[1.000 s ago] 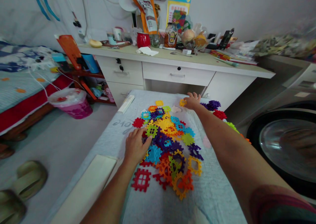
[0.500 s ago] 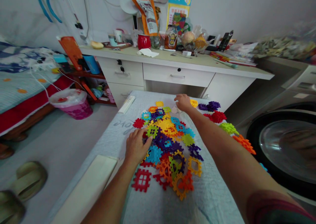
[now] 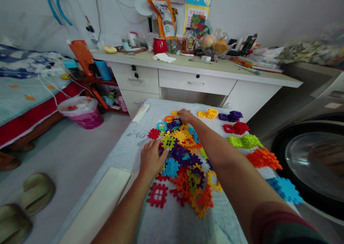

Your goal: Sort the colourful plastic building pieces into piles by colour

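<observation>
A heap of colourful interlocking plastic blocks lies on the cloth-covered table. At the heap's left edge my left hand has its thumb and fingers closed around the edge of a green window-shaped block. My right hand reaches to the far end of the heap, fingers bent onto a yellow block; its fingertips are partly hidden. A red window-shaped block lies flat at the near left. My right forearm covers part of the heap's right side.
Along the table's right side run sorted groups of blocks: yellow, purple, red, green, orange and blue. A white strip lies at the far left corner. A washing machine stands to the right.
My right hand has moved left from beside the yellow group to the yellow block at the heap's far end. My left hand stays at the green block. The view has shifted slightly.
</observation>
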`<state>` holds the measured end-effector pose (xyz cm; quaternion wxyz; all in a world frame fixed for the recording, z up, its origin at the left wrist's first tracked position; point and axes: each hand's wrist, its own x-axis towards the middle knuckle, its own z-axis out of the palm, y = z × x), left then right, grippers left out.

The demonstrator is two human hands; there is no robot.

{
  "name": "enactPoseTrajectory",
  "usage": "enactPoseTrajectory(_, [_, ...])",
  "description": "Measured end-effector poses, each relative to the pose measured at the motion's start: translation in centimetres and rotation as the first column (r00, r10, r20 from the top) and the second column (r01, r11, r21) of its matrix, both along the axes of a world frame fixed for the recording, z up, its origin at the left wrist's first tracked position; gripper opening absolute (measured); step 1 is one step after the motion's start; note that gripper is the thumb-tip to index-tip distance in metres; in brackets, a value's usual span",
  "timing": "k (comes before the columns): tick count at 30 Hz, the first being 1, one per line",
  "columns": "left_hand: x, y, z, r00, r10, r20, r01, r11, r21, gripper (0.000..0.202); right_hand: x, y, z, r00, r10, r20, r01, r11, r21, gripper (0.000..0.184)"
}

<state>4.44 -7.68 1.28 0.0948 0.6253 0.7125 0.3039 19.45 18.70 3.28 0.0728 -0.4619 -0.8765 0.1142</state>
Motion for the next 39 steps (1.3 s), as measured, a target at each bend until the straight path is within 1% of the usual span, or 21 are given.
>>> enactPoseTrajectory(3, [0.0, 0.0, 0.0, 1.000, 0.005, -0.006, -0.005, 1.000, -0.005, 0.032, 0.3, -0.4, 0.2, 0.991, -0.135, -0.024, 0.136, 0.990, 0.023, 0.041])
enactPoseTrajectory(6, [0.0, 0.0, -0.1, 1.000, 0.006, -0.016, -0.006, 1.000, -0.006, 0.033, 1.4, -1.1, 0.9, 0.976, -0.202, -0.086, 0.209, 0.975, 0.075, 0.048])
enactPoseTrajectory(11, [0.0, -0.1, -0.3, 1.000, -0.001, -0.026, 0.002, 1.000, 0.023, 0.031, 5.0, -2.6, 2.1, 0.919, -0.285, -0.274, 0.342, 0.921, 0.188, 0.043])
enactPoseTrajectory(13, [0.0, -0.1, -0.3, 1.000, 0.000, -0.027, 0.001, 1.000, 0.031, 0.031, 6.6, -3.2, 2.3, 0.912, -0.287, -0.293, 0.355, 0.910, 0.215, 0.043])
enactPoseTrajectory(15, [0.0, -0.1, -0.3, 1.000, 0.006, -0.030, -0.005, 0.999, 0.033, 0.032, 8.0, -4.0, 2.2, 0.926, -0.274, -0.259, 0.337, 0.911, 0.239, 0.043])
enactPoseTrajectory(17, [0.0, -0.1, -0.3, 0.999, 0.008, -0.033, -0.007, 0.999, 0.031, 0.032, 9.1, -4.8, 1.9, 0.955, -0.232, -0.187, 0.273, 0.931, 0.242, 0.041])
enactPoseTrajectory(19, [0.0, 0.0, -0.3, 0.999, 0.005, -0.036, -0.004, 1.000, 0.025, 0.032, 9.8, -5.5, 1.6, 0.981, -0.154, -0.116, 0.176, 0.961, 0.212, 0.038])
enactPoseTrajectory(21, [0.0, 0.0, -0.2, 0.999, 0.002, -0.041, -0.002, 1.000, 0.022, 0.033, 10.4, -5.9, 1.4, 0.992, -0.079, -0.096, 0.093, 0.984, 0.149, 0.043])
enactPoseTrajectory(23, [-0.1, 0.0, -0.2, 0.999, 0.000, -0.050, 0.001, 1.000, 0.022, 0.033, 10.9, -6.0, 1.5, 0.991, -0.079, -0.112, 0.091, 0.991, 0.100, 0.053])
enactPoseTrajectory(25, [-0.1, 0.1, -0.2, 0.998, -0.002, -0.058, 0.003, 1.000, 0.019, 0.033, 11.3, -5.7, 1.8, 0.991, -0.106, -0.080, 0.113, 0.990, 0.090, 0.055])
enactPoseTrajectory(27, [-0.1, 0.1, -0.2, 0.998, -0.003, -0.060, 0.004, 1.000, 0.010, 0.033, 11.4, -5.4, 2.1, 0.996, -0.087, 0.027, 0.084, 0.991, 0.106, 0.056])
enactPoseTrajectory(31, [-0.1, 0.1, -0.2, 0.999, -0.001, -0.042, 0.002, 1.000, 0.012, 0.034, 10.6, -5.2, 2.2, 0.963, 0.059, 0.262, -0.076, 0.996, 0.054, 0.069])
enactPoseTrajectory(33, [-0.1, 0.1, -0.2, 0.999, -0.003, -0.037, 0.003, 1.000, 0.018, 0.034, 10.0, -5.2, 2.0, 0.941, 0.078, 0.329, -0.095, 0.995, 0.036, 0.070])
enactPoseTrajectory(35, [-0.1, 0.1, -0.3, 0.999, -0.003, -0.036, 0.004, 1.000, 0.022, 0.033, 9.7, -5.3, 1.8, 0.928, 0.067, 0.367, -0.085, 0.996, 0.034, 0.066])
enactPoseTrajectory(37, [-0.1, 0.1, -0.3, 0.999, -0.004, -0.036, 0.005, 1.000, 0.028, 0.032, 9.8, -5.2, 1.8, 0.926, 0.053, 0.375, -0.074, 0.996, 0.041, 0.062])
enactPoseTrajectory(39, [-0.1, 0.1, -0.4, 0.999, -0.005, -0.038, 0.007, 0.999, 0.032, 0.031, 10.5, -4.9, 2.2, 0.939, 0.032, 0.342, -0.062, 0.995, 0.077, 0.059])
